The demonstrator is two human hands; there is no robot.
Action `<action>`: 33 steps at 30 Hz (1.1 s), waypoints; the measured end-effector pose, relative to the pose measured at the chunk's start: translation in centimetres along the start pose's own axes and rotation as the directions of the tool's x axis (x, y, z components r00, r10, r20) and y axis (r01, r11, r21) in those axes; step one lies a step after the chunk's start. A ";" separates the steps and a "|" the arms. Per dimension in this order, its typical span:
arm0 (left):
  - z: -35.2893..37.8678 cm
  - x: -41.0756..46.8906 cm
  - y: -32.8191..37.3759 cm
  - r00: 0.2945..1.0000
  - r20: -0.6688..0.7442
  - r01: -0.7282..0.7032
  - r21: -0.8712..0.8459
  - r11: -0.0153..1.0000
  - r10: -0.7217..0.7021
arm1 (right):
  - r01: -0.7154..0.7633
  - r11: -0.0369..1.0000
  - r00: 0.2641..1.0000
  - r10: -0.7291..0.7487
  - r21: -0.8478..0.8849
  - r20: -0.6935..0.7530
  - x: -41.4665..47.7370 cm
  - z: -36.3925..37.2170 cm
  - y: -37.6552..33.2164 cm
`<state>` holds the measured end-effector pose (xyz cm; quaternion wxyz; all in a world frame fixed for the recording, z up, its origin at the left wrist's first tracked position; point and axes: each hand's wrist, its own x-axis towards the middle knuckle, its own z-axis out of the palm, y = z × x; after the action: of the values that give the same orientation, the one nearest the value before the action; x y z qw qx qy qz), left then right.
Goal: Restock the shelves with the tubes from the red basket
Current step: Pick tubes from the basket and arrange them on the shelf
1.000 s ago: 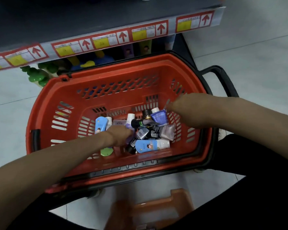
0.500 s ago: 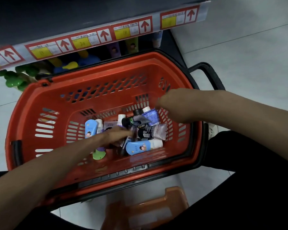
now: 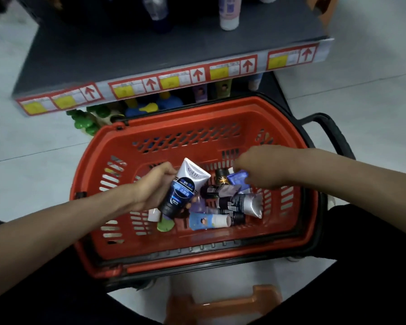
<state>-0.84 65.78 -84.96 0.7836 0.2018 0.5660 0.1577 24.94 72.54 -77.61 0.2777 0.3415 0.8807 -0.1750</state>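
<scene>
Tubes are lying in a loose heap on the floor of the red basket (image 3: 174, 127), and one of them, the white-and-black tube (image 3: 185, 188), is sitting above the heap in a hand.

Starting at the left, I am seeing the left hand (image 3: 154, 184) curling its fingers round that tube's body, a wrapped grip along the side, not a pinch at the cap. Just right of it the heap is spreading out: a blue tube (image 3: 206, 221) lying flat nearest me, a silver tube (image 3: 246, 204) beyond it, darker ones between. Farther right the right hand (image 3: 256, 171) is hovering over the far side of the heap, beside a purple-blue tube (image 3: 238, 178). It is blurred, and I cannot tell whether its fingers are spread or pinching anything.

I am worrying about three things. The grip is sitting on a smooth, tapering body, so the tube could slide out cap-first and drop into the basket. The shelf (image 3: 150, 55) is standing just beyond and above the basket's far rim, so a careless raise could knock the tube's flat end against the price strip (image 3: 174, 78). The hands are also working close together, so the right one could bump the held tube.

The held tube's long axis is running from near-left to far-right, tilted. Its white crimped end is pointing toward the shelf, its black cap toward me. The blue tube is lying crosswise, white cap pointing right.
</scene>
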 end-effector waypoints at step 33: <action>0.8 -11.2 11.8 0.693 -0.355 -0.712 -0.478 0.515 0.628 | 0.529 0.528 0.554 0.377 0.664 -0.742 2.9 -9.1 -12.4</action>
<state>-3.79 70.59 -69.75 0.6421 0.1432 0.4186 0.6261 11.17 69.81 -70.77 -0.3823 0.4228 0.7129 -0.4085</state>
